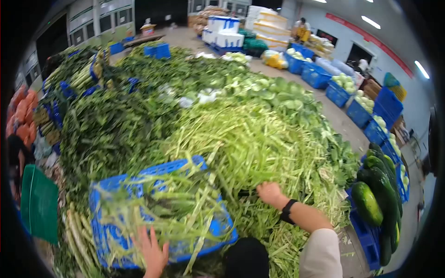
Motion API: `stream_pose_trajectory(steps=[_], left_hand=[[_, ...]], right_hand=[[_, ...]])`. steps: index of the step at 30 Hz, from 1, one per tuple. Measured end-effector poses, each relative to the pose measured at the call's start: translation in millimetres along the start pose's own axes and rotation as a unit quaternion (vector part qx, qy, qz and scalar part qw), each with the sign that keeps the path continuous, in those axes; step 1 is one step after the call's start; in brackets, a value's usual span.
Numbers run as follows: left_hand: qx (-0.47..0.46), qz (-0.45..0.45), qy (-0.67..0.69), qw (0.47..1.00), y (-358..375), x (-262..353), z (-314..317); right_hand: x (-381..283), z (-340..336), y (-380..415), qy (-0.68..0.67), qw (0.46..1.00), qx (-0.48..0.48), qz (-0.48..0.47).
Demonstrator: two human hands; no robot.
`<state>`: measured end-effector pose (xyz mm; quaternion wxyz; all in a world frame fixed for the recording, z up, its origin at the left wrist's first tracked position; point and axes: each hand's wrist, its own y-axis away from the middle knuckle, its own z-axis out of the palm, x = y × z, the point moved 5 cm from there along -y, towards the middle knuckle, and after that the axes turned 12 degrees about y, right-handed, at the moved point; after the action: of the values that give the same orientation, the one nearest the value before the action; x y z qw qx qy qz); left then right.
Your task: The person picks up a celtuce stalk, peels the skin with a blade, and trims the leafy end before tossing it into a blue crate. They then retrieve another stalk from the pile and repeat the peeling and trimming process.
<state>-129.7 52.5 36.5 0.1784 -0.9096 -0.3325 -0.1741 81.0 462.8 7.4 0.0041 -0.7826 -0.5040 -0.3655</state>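
Note:
My left hand [152, 250] has its fingers spread at the near edge of a blue plastic crate [94, 208], against pale green leafy strips [185, 204] that lie in and over it. Part of the crate's left side is smeared by motion. My right hand [270, 192], with a black band on the wrist, is closed over the heap of light green peelings [250, 143] right of the crate. Something dark shows beside its fingers, too hidden to name. Long pale stalks [76, 236] lie left of the crate.
Dark green leaves [111, 120] are piled behind the crate. A green bin [39, 204] stands at the left. On the right are large green winter melons [380, 185] and a row of blue crates [343, 95] with pale round vegetables. White foam boxes [229, 39] are stacked behind.

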Motion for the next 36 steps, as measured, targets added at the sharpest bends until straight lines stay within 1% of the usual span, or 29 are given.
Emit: stream_pose_trajectory(steps=[1,2,3,4,5,6,7,8,9,11,13,17,19,20,22,26,28,32,33,35,36], left_hand=[[0.012,0.001,0.004,1.000,-1,-3,2],[0.015,0.013,0.013,1.000,-2,-2,4],[0.003,0.010,-0.013,1.000,0,-1,6],[-0.009,0.004,-0.043,0.999,1,-3,5],[-0.009,0.007,-0.044,0.999,-1,2,-3],[-0.009,0.017,-0.050,0.999,-3,10,-12],[-0.008,0.026,-0.055,0.998,-6,13,-15],[0.011,0.040,-0.029,0.999,-7,12,-14],[0.012,0.040,-0.028,0.999,-7,10,-12],[0.001,0.033,-0.020,0.999,-5,11,-12],[0.003,0.038,-0.022,0.999,-5,11,-12],[0.004,0.036,-0.016,0.999,-5,11,-13],[0.000,0.032,-0.023,0.999,-3,10,-11],[-0.002,0.027,-0.028,0.999,-3,10,-10],[0.000,0.030,-0.028,0.999,-4,12,-11],[0.000,0.027,-0.027,0.999,-4,11,-10],[0.000,0.028,-0.030,0.999,-3,9,-10],[0.006,0.030,-0.034,0.999,-2,9,-8],[0.008,0.030,-0.036,0.999,-1,8,-8],[0.023,0.021,-0.025,0.999,0,5,-7],[0.023,0.018,-0.027,0.999,-1,5,-7]], right_hand=[[-3,4,-12,0.007,1.000,0.024,0.003],[-2,6,-24,0.003,0.997,0.070,0.036],[4,9,-34,0.007,0.997,0.067,0.045],[7,7,-43,0.000,0.993,0.107,0.055],[8,2,-50,-0.009,0.987,0.148,0.064],[21,-14,-53,0.039,0.984,0.172,0.041],[26,-23,-57,0.039,0.983,0.172,0.043],[29,-31,-61,0.036,0.981,0.187,0.035],[31,-37,-65,0.034,0.978,0.202,0.027],[36,-43,-75,0.054,0.978,0.198,0.033],[41,-49,-82,0.045,0.973,0.219,0.052],[44,-59,-94,0.025,0.977,0.204,0.052],[48,-64,-92,0.024,0.965,0.256,0.058],[50,-66,-92,0.023,0.965,0.256,0.058],[57,-73,-87,0.011,0.950,0.303,0.079],[61,-85,-102,-0.011,0.949,0.304,0.084],[71,-95,-113,-0.002,0.923,0.357,0.141],[102,-142,-160,-0.049,0.881,0.408,0.232],[107,-160,-166,-0.050,0.880,0.410,0.232],[120,-181,-177,-0.152,0.893,0.351,0.237],[124,-187,-178,-0.153,0.893,0.352,0.234]])
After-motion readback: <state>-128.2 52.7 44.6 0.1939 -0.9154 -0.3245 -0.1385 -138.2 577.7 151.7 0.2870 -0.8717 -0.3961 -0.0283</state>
